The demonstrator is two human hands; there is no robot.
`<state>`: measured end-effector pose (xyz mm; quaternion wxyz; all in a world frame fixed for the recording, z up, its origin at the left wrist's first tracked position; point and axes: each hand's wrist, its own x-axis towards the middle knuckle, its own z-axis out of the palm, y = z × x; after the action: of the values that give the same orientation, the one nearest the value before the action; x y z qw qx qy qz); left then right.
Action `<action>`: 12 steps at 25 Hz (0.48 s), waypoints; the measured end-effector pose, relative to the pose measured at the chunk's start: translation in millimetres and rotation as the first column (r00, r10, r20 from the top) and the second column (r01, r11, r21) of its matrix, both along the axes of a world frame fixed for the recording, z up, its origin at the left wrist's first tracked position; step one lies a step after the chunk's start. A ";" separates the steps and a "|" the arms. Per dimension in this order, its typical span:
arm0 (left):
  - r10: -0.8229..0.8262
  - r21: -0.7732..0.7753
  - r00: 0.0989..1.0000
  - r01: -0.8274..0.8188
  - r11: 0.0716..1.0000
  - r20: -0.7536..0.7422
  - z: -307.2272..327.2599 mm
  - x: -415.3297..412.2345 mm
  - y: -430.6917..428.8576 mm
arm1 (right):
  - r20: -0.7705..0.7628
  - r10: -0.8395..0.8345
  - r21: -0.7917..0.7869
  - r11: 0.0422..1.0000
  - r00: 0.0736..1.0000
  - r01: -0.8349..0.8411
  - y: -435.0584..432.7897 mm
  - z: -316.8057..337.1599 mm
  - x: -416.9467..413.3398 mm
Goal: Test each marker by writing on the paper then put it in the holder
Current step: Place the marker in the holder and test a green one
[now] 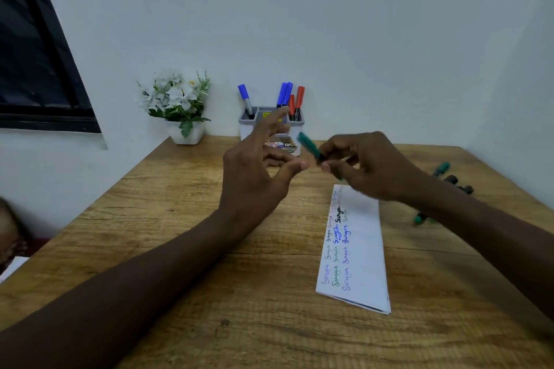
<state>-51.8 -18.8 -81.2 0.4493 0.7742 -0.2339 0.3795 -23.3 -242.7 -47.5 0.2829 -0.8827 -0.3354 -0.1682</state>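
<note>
Pinches green marker point(308, 145) in right hand point(371, 165) at frame centre; holds left hand point(251, 177) wide and empty before the holder point(246, 129)

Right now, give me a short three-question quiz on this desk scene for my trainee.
1. True or false: the right hand grips a red marker.
2. Which marker colours stand in the holder? A) blue and red B) green and black C) black only
3. Fill in: the loose markers lie on the table to the ____ of the paper.
Key: 1. False, it grips a green marker. 2. A. 3. right.
</note>
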 end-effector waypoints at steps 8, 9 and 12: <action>-0.067 0.533 0.831 0.413 0.739 -0.552 -11.3 -4.6 -8.8 | 0.027 -0.239 0.529 0.827 0.971 0.188 13.8 38.6 80.7; -0.078 0.562 0.821 0.454 0.692 -0.566 -11.9 -4.2 -9.4 | 0.040 -0.265 0.557 0.807 0.964 0.199 17.2 39.5 91.6; -0.114 0.563 0.824 0.473 0.678 -0.555 -12.0 -3.6 -8.1 | 0.041 -0.309 0.583 0.780 0.950 0.229 31.7 39.0 117.0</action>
<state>-55.4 -26.9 -93.2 0.2343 0.9015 -0.3635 -0.0156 93.7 -211.0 -8.5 0.4840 -0.7824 -0.1580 -0.3587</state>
